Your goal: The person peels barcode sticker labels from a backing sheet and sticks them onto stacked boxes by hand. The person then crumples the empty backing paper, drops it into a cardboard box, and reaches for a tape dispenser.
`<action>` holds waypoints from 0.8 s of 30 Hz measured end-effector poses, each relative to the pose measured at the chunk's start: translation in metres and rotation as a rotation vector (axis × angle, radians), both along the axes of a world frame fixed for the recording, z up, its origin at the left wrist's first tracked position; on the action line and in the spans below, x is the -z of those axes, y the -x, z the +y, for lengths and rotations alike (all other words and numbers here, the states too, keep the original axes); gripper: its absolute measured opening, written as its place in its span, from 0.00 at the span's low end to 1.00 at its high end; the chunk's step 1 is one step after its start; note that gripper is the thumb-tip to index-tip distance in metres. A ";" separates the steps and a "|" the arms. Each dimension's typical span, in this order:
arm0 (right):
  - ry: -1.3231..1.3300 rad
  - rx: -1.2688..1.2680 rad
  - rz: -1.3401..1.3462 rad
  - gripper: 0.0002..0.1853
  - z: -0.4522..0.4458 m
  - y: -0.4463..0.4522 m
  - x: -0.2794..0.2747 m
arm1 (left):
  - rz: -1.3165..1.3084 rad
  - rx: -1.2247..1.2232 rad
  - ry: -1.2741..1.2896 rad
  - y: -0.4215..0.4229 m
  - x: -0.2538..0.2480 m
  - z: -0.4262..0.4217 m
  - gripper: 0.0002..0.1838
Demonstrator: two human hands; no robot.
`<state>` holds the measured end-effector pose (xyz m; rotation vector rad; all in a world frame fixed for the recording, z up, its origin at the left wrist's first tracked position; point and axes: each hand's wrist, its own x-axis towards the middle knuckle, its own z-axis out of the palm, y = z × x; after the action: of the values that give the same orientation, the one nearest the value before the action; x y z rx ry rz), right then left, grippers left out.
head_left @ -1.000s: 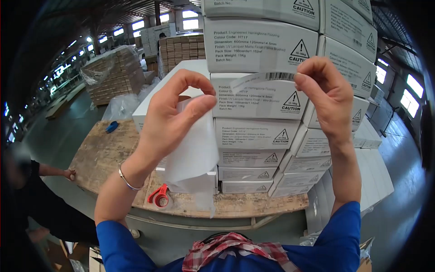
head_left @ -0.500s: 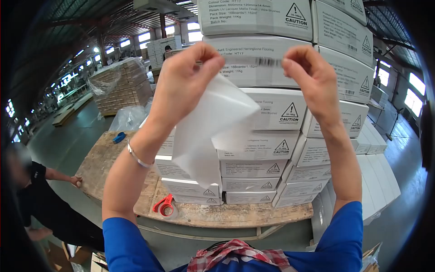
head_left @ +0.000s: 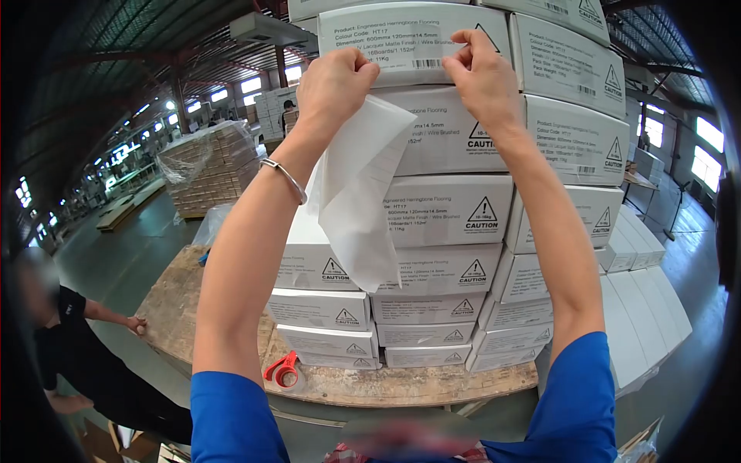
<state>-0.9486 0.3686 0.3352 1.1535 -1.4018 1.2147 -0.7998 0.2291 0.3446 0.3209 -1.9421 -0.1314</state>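
My left hand [head_left: 333,86] is closed in a fist at upper centre, and a thin white sheet [head_left: 359,193] hangs from it, creased and folded over. To the right, my right hand [head_left: 482,81] has its thumb and forefinger bent together in front of a carton. Whatever its fingertips pinch, if anything, is too small or clear to make out. Both hands are raised before the printed face of a white flooring carton [head_left: 397,35], either side of its barcode. More white cartons [head_left: 444,208] are stacked below, partly hidden by the sheet.
The stack stands on a worn wooden board [head_left: 417,378]. A red tape dispenser [head_left: 282,372] lies near its front edge. At left, a person in black [head_left: 93,347] rests a hand on the board's corner. A wrapped pallet [head_left: 208,166] stands behind; long white cartons [head_left: 637,324] are at right.
My view has shifted, and the cartons appear lower. Both hands sit slightly higher and further left in view, a little closer together. The white sheet still hangs from my left hand, now folded narrower.
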 end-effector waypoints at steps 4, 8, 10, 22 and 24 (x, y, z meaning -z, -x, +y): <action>0.012 0.018 0.030 0.15 -0.003 0.005 -0.001 | 0.001 -0.045 -0.004 0.002 -0.002 0.001 0.16; 0.028 0.047 0.064 0.14 -0.005 0.006 0.000 | -0.022 -0.085 0.001 0.001 -0.004 0.004 0.16; 0.033 0.059 0.079 0.14 -0.006 0.006 0.000 | -0.038 -0.113 -0.002 0.002 -0.005 0.005 0.15; 0.054 0.495 0.257 0.16 0.007 0.006 0.005 | -0.074 -0.338 0.246 -0.009 0.001 0.004 0.12; 0.149 0.580 0.402 0.18 0.010 0.019 0.009 | -0.095 -0.343 0.363 -0.016 0.017 0.010 0.14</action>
<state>-0.9679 0.3784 0.3264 0.7533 -1.1935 0.6205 -0.7836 0.2388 0.3277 0.4161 -1.9280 0.4629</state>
